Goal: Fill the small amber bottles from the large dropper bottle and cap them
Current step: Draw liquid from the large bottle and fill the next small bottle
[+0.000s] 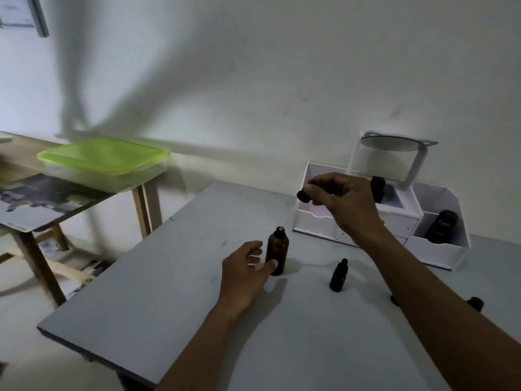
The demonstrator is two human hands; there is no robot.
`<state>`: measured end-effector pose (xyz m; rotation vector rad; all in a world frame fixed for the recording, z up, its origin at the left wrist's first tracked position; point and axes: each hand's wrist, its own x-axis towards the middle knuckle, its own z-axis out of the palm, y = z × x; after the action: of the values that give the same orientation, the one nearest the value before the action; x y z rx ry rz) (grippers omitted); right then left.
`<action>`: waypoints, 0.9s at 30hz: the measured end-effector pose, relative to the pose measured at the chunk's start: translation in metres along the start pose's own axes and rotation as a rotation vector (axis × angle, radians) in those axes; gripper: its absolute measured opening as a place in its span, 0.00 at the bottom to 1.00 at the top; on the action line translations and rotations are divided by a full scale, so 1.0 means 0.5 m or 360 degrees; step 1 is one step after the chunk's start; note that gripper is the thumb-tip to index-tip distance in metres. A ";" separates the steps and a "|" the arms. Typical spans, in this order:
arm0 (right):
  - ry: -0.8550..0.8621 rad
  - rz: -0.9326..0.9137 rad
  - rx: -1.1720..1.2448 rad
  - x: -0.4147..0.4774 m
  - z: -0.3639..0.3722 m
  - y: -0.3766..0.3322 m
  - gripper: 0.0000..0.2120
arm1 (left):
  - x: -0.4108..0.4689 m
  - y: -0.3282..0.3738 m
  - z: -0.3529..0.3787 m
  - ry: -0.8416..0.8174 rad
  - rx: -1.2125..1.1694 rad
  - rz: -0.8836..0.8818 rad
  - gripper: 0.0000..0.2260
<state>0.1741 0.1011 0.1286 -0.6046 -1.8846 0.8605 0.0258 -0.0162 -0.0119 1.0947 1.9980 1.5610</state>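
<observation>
On the surface [158, 292] the large bottle [277, 253] stands upright near the middle, uncapped, and the left hand [245, 273] lies just beside it on its left, thumb touching its base. A small bottle [339, 275] stands to the right of it, well apart. The right hand [342, 201] is raised above and behind both bottles, with the dropper cap [304, 196] at its fingertips. Behind, against the wall, an organiser [318, 224] sits at the far right of the surface, a tube [441, 227] lying in its right compartment. To the left, a second table [36, 198] carries a box [104, 163]
</observation>
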 end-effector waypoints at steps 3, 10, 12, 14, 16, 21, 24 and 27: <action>-0.0073 0.0002 -0.0059 -0.001 0.010 0.013 0.03 | 0.015 -0.001 0.012 -0.0022 0.0023 0.0010 0.29; -0.0219 -0.0004 -0.0227 0.009 0.034 0.034 0.06 | 0.023 0.004 0.030 -0.0053 0.0002 0.0067 0.25; -0.0295 -0.0010 -0.0305 0.007 0.043 0.041 0.06 | 0.022 0.004 0.033 -0.0035 -0.0015 0.0080 0.24; -0.0359 0.0011 -0.0330 0.002 0.051 0.050 0.05 | 0.022 0.000 0.033 -0.0017 -0.0048 0.0100 0.23; -0.0395 0.0017 -0.0382 -0.004 0.059 0.062 0.04 | 0.021 -0.002 0.032 -0.0008 -0.0076 0.0109 0.22; -0.0462 0.0041 -0.0450 -0.014 0.078 0.091 0.05 | 0.021 -0.004 0.033 -0.0002 -0.0053 0.0121 0.23; -0.0458 0.0068 -0.0441 -0.013 0.082 0.097 0.05 | 0.022 -0.005 0.033 0.0004 -0.0056 0.0125 0.22; -0.0461 0.0069 -0.0454 -0.011 0.084 0.097 0.05 | 0.021 -0.005 0.033 0.0007 -0.0068 0.0123 0.22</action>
<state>0.1408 0.1147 0.0752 -0.7258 -2.2886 0.7419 0.0300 0.0021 -0.0176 1.1654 1.9373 1.6380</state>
